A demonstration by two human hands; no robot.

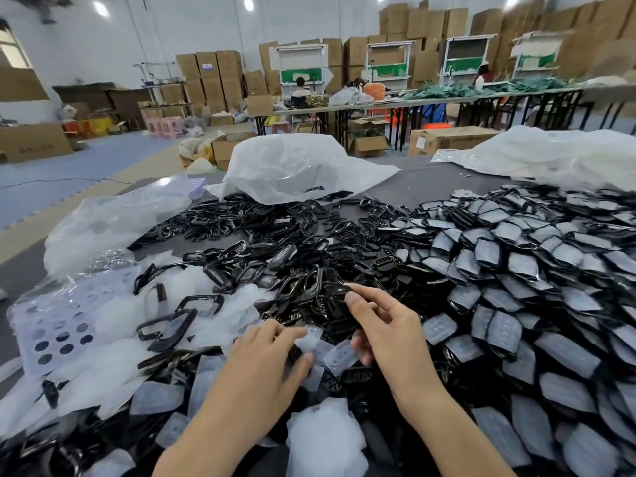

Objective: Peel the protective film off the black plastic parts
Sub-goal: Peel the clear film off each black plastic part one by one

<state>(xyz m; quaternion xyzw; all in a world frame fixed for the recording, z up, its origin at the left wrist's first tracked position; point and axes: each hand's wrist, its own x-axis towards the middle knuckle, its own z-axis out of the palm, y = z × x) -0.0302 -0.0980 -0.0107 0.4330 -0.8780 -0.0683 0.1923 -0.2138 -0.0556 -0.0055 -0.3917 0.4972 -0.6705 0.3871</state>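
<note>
My right hand (382, 325) grips a black plastic part (344, 306) at the middle of the table, thumb on its upper face and fingers curled beneath. My left hand (268, 356) pinches a piece of translucent film (309, 340) just left of that part. Whether the film still clings to the part I cannot tell. A large heap of film-covered black parts (516, 270) fills the right side. Bare black frames and parts (261, 235) lie piled in the middle and far side.
Peeled film scraps (120, 380) and a perforated clear sheet (58, 332) cover the left of the table. White plastic bags (292, 166) lie at the far edge. Beyond stand long work tables, cardboard boxes and seated people.
</note>
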